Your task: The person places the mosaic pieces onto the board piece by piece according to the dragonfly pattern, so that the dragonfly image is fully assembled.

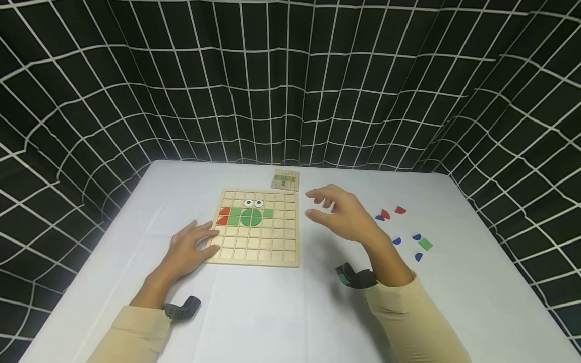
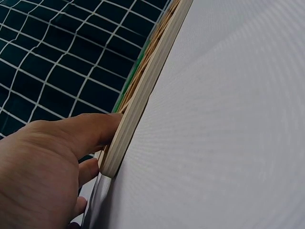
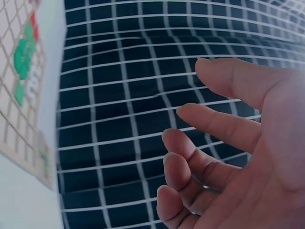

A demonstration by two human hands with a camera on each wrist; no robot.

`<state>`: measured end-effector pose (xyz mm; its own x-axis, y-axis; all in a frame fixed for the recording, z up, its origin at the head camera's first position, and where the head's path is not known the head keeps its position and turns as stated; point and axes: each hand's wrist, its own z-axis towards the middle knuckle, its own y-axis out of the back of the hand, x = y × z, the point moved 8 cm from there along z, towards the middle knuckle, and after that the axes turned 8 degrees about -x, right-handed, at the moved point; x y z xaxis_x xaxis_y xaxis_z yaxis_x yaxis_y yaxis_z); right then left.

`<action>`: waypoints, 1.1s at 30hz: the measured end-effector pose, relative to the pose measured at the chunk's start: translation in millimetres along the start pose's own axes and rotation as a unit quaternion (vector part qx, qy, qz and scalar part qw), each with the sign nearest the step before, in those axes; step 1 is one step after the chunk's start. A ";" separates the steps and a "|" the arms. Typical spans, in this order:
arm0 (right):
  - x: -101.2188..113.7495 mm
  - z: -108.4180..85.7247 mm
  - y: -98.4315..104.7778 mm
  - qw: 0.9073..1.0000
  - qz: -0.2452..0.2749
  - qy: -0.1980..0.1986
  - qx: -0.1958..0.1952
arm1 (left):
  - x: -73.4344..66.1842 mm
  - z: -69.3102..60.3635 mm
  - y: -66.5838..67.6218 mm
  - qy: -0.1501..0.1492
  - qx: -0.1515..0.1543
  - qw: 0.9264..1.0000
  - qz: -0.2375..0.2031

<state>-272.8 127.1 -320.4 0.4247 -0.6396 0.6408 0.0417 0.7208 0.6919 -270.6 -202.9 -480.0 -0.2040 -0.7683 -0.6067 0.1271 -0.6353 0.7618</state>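
Note:
A wooden grid board [image 1: 272,247] lies on the white table. My left hand [image 1: 188,249] rests at its left edge, with thumb and fingertips touching the rim; in the left wrist view the thumb lies over the board's edge near a corner. On the board are red pieces [image 1: 223,220], green squares [image 1: 233,221], a green circle [image 1: 256,222] made of quarter pieces, and two white eye pieces [image 1: 248,203]. My right hand [image 1: 342,214] hovers right of the board, fingers loosely bent and thumb apart, holding nothing.
Behind the board lies a small picture card [image 1: 285,185] with a similar pattern. Loose pieces lie to the right: red ones [image 1: 400,209], several blue half-rounds [image 1: 397,241] and a green piece [image 1: 425,244]. A dark gridded curtain [image 1: 290,75] surrounds the table.

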 end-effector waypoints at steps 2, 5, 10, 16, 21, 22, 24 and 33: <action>2.1 -7.3 9.6 1.000 0.007 0.010 -0.014 | 1.1 -0.1 0.7 0.003 -0.001 1.000 0.001; 2.2 -19.5 24.4 0.999 0.014 0.027 -0.039 | 1.3 -0.6 0.1 0.008 0.000 1.000 0.003; 1.5 -38.5 50.1 0.992 0.032 0.090 -0.084 | -0.6 -1.5 -0.5 0.013 0.000 1.000 0.007; -8.9 -55.7 80.6 0.983 0.043 0.130 -0.125 | -4.3 -1.7 1.6 0.004 -0.003 1.000 0.005; -36.6 -68.7 101.3 0.985 0.026 0.085 -0.148 | -5.2 -1.4 2.9 -0.003 -0.003 1.000 0.008; -42.2 -71.3 105.4 0.985 0.024 0.079 -0.151 | -5.2 -1.3 2.9 -0.003 -0.004 1.000 0.007; -54.0 -76.8 113.2 0.985 0.015 0.061 -0.160 | -4.9 -1.2 2.8 -0.004 -0.003 1.000 0.007; -110.5 -100.6 142.1 0.978 -0.022 -0.028 -0.207 | -3.3 -1.5 1.5 0.000 -0.002 1.000 0.014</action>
<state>-222.8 327.1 -326.4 0.3651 -0.6776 0.6384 0.4256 0.7314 0.5329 -268.3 -201.4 -477.2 -0.2009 -0.7855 -0.5854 0.1374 -0.6143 0.7771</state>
